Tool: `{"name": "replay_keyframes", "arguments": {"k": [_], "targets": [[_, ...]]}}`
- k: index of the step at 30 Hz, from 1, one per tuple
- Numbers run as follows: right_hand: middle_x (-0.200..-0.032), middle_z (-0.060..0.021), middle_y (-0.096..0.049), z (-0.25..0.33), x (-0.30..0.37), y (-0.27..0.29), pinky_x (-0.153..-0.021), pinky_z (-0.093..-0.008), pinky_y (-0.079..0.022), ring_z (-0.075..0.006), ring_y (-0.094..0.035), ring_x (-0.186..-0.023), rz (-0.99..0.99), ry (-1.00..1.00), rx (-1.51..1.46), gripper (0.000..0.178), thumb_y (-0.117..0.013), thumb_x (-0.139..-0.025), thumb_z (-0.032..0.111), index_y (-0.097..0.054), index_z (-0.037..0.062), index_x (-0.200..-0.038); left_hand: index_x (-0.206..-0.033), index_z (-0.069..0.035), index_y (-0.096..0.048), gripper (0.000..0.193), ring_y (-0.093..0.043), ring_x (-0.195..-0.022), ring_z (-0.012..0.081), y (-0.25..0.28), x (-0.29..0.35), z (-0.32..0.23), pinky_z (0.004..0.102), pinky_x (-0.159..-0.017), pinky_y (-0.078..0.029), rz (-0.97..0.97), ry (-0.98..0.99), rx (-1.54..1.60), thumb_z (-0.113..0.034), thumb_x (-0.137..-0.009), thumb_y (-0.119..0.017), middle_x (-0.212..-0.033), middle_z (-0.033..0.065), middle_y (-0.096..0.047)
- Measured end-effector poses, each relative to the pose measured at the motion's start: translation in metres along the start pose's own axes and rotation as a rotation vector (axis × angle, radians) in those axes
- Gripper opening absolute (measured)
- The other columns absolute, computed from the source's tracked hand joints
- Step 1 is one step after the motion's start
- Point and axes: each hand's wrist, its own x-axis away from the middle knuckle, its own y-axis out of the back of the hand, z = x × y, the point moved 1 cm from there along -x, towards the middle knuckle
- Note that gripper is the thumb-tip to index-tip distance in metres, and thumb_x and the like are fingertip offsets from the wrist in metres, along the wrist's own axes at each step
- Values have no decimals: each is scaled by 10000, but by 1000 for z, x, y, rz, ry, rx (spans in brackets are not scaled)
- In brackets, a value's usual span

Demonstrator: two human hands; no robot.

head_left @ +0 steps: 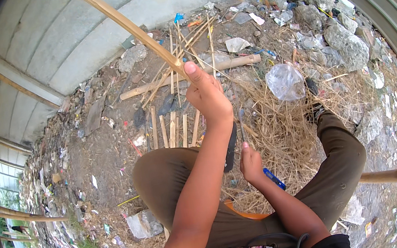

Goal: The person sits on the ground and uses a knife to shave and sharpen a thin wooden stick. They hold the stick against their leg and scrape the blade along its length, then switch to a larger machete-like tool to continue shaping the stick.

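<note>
My left hand is wrapped round the lower end of a long split bamboo strip, which rises up and away to the left with the thumb along it. Lower and to the right, my right hand grips a slim grey knife that points away from me; its handle is mostly hidden in the fist. Pale bamboo shavings cover the ground beside the knife. Short cut bamboo pieces lie side by side beyond my left knee.
A thick bamboo pole lies crosswise with thin strips leaning over it. A clear plastic bag rests by my right foot. A blue object lies near my right wrist. Concrete rubble and a panel wall border the littered ground.
</note>
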Motion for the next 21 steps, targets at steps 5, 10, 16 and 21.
{"name": "replay_keyframes", "arguments": {"k": [5,10,16,21], "targets": [[-479,1,-394,-9,-2,3,-371,-282,-339,-108,-394,-376,42,-355,-135,578,-383,-1069,492,-414,102,-644,-546,-182,-222,699,-235,-425,65,4,2,3,273,-418,-184,-1,-17,-28,-684,-978,-445,-508,-64,-225],[-479,-24,-409,5,-5,6,-374,-306,-368,-133,-424,-384,134,-207,-193,610,-365,-1055,547,-420,101,-644,-593,-195,-177,725,-178,-426,86,5,-4,4,274,-407,-143,-69,25,-43,-811,-904,-400,-524,-57,-185],[-487,-34,-398,-42,-15,27,-365,-354,-366,-180,-412,-362,0,-705,-101,625,-400,-1035,576,-413,99,-630,-591,-187,-181,735,-157,-439,87,15,-16,4,277,-418,-115,169,102,-13,-828,-893,-380,-528,-56,-173],[-576,-42,-484,-13,-20,14,-523,-331,-395,-142,-458,-536,83,-392,12,641,-453,-1036,524,-445,36,-620,-606,-186,-197,712,-160,-460,81,18,-26,10,281,-446,-109,200,101,19,-789,-919,-409,-530,-65,-189]]}}
